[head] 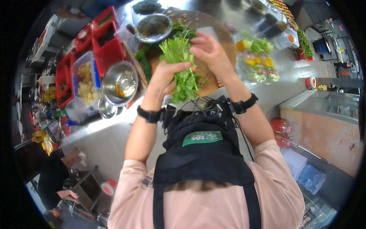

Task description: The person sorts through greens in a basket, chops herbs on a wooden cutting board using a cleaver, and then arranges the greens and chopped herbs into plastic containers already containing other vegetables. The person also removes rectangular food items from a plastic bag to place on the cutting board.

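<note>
My left hand [168, 75] grips a bunch of leafy green herbs [183, 77], with its thumb across the stems. Beside the stems, at the bunch's upper right, is my right hand [209, 51], its fingers apart and slightly blurred; it holds nothing that I can see. Both hands are above a round wooden chopping board [226, 31]. On the board, a cleaver's blade [208, 31] shows partly behind my right hand. More chopped greens [183, 30] lie at the far side, next to a steel bowl [153, 28].
Left of the board stand a steel bowl with oily residue [120, 83], a clear tub of peeled pieces [85, 81] and red containers [108, 54]. Bagged cut vegetables [258, 61] lie to the right. Another person [53, 177] is at the lower left.
</note>
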Demonstrator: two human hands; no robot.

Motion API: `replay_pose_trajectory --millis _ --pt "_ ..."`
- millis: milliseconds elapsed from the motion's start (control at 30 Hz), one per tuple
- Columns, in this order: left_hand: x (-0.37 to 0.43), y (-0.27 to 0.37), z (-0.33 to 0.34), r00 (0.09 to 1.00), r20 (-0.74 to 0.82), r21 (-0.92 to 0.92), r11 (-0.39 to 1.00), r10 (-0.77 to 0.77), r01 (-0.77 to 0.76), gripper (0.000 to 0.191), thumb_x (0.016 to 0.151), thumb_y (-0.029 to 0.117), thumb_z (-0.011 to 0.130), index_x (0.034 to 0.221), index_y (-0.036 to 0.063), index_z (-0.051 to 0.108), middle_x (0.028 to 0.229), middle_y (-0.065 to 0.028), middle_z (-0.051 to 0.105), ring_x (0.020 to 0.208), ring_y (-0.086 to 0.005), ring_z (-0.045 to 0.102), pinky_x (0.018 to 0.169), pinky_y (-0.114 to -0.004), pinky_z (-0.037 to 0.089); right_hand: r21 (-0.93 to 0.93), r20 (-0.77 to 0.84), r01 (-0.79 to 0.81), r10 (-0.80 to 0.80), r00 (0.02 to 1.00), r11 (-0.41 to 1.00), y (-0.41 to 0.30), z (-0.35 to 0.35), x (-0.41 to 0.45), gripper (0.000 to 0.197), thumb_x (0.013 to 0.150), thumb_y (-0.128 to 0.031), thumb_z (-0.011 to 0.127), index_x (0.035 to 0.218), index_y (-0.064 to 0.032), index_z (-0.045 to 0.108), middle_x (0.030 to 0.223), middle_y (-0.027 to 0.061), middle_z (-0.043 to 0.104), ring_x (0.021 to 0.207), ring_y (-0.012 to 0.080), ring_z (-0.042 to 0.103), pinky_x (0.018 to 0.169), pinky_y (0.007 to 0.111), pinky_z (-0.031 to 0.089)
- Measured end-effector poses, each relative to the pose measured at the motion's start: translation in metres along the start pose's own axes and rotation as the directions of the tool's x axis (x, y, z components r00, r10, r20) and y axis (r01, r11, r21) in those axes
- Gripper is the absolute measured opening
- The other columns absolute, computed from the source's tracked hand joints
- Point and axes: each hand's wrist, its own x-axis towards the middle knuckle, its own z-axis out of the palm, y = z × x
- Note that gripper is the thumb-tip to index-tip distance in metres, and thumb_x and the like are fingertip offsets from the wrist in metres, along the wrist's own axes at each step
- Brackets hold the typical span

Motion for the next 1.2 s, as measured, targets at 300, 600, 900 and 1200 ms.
replay_pose_trajectory --millis 300,600,900,1200 --pt "0.003 0.001 -0.019 0.993 -0.059 0.048 0.993 -0.102 0.105 0.034 0.082 -0.003 0.069 0.114 0.0001 0.060 0.095 -0.0101 0.069 0.081 -0.0216 0.070 0.073 -0.035 0.060 -0.258 0.106 0.134 -0.110 0.988 0.957 0.007 0.001 0.024 0.019 0.084 -0.013 0.075 0.097 -0.0003 0.069 0.071 -0.0025 0.061 0.067 0.0046 0.056 0.060 0.021 0.045" --pt "0.004 -0.003 -0.013 0.994 -0.102 0.018 0.999 -0.049 0.051 0.029 0.083 -0.004 0.066 0.111 -0.0071 0.059 0.094 -0.0149 0.068 0.081 -0.0237 0.068 0.071 -0.035 0.059 -0.197 -0.121 0.081 -0.106 0.987 0.977 0.011 -0.024 0.078 0.030 0.088 -0.016 0.069 0.107 0.0062 0.065 0.073 0.0053 0.066 0.061 0.0099 0.058 0.054 0.026 0.047" --pt "0.016 -0.008 -0.016 0.991 -0.119 0.027 0.997 -0.066 0.070 0.032 0.085 -0.004 0.065 0.116 -0.0067 0.057 0.100 -0.0147 0.067 0.088 -0.0238 0.068 0.073 -0.034 0.059 -0.431 0.241 0.012 0.103 0.965 0.902 0.065 -0.045 0.056 0.071 0.084 -0.024 0.071 0.142 0.0027 0.039 0.122 0.0191 0.063 0.104 0.0243 0.064 0.084 0.036 0.054" --pt "0.030 -0.010 -0.019 0.983 -0.138 0.087 0.987 -0.124 0.137 0.034 0.087 -0.001 0.066 0.120 -0.0044 0.058 0.108 -0.0131 0.068 0.091 -0.0245 0.069 0.077 -0.038 0.060 0.373 0.147 -0.403 0.376 0.915 0.836 0.041 -0.004 0.016 0.035 0.096 -0.012 0.060 0.127 0.0010 0.050 0.122 0.0114 0.061 0.111 0.0193 0.058 0.091 0.038 0.051"
